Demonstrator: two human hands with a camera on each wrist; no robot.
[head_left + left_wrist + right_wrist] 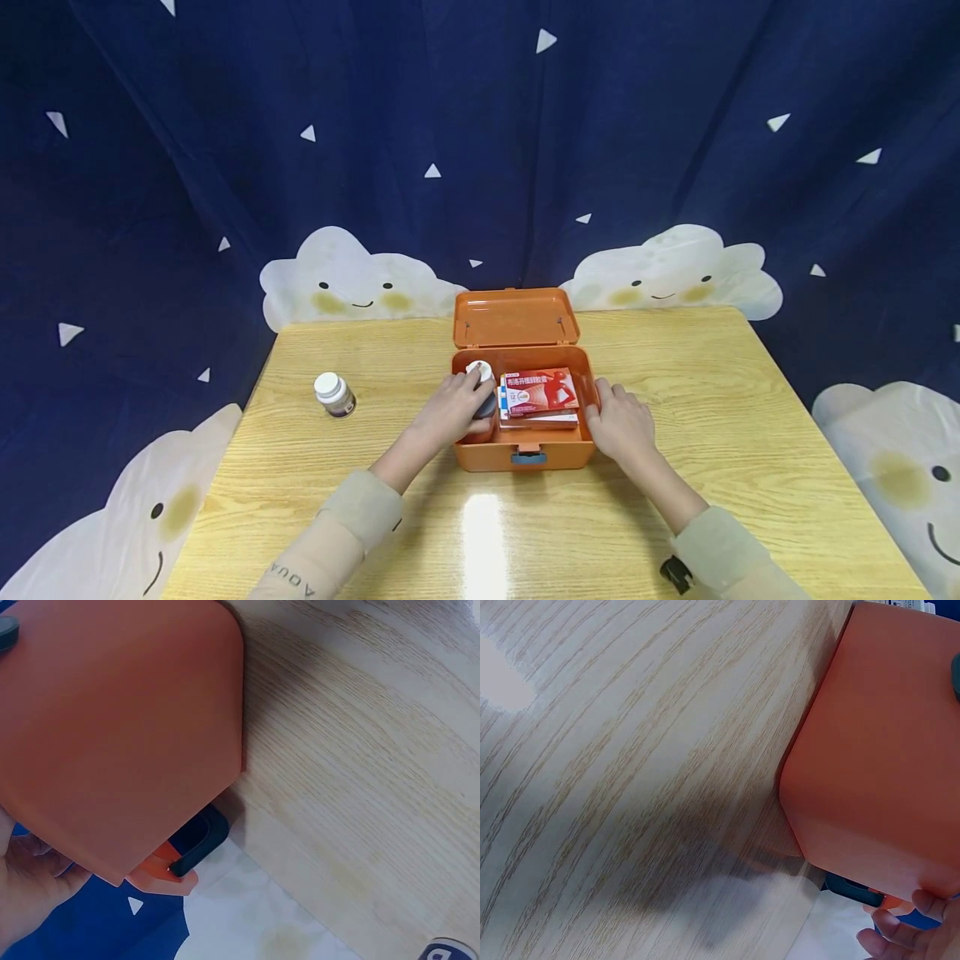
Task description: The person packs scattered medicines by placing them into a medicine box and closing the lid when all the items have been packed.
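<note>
An orange box [558,457] stands with its lid [517,317] tipped back and a blue-grey latch [528,457] on its front. Inside its left end, my left hand [453,408] holds a dark bottle [487,406] with a white cap [480,369]; part of the bottle is hidden by the fingers. To the right of the bottle lies a red and white medicine box [538,392] on top of other flat boxes [540,422]. My right hand [626,421] grips the orange box's right rim, with the thumb at the inner side.
A second white-capped bottle [335,394] stands on the wooden table [405,358], left of the orange box. Behind the table hangs a dark blue curtain [480,100] with white triangles and smiling clouds. The front of the tabletop shows a bright glare.
</note>
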